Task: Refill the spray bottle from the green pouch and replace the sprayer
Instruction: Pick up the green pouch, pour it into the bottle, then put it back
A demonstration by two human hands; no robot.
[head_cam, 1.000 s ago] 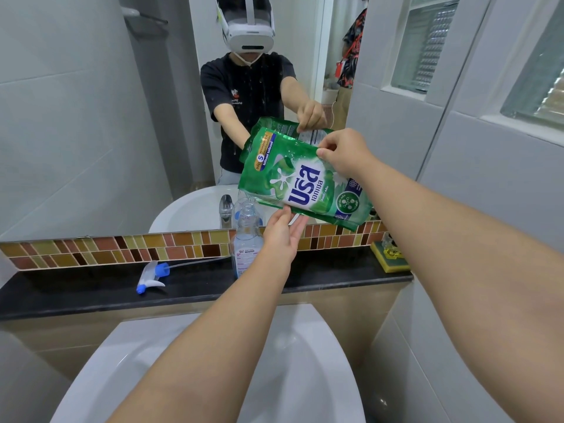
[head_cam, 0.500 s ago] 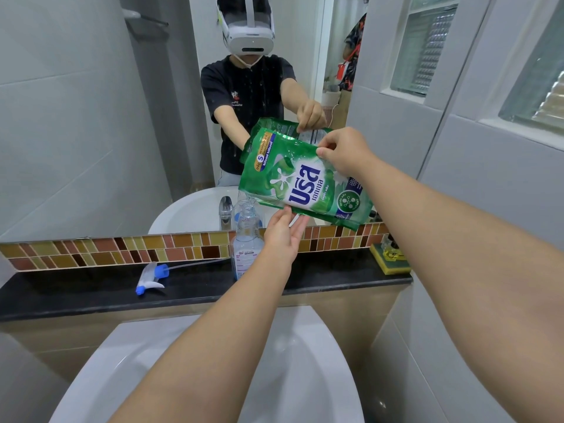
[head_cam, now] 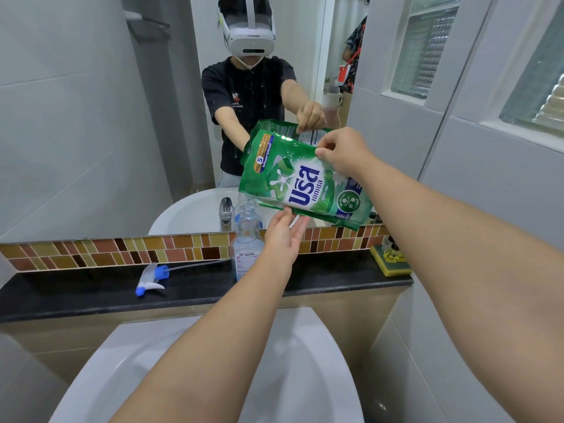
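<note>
The green pouch is held tilted on its side above the black ledge, its lower left corner over the open neck of the clear spray bottle. A thin clear stream runs from that corner into the bottle. My right hand pinches the pouch's upper edge. My left hand props the pouch's lower edge with its fingertips, palm up, just right of the bottle. The white and blue sprayer with its long tube lies on the ledge to the left, apart from the bottle.
The black ledge runs under a mosaic tile strip and a wall mirror, which reflects me and the pouch. A white basin sits below the ledge. A yellow and green sponge lies at the ledge's right end.
The pouch has stayed tilted over the bottle with barely any movement. Both hands keep the same hold.
</note>
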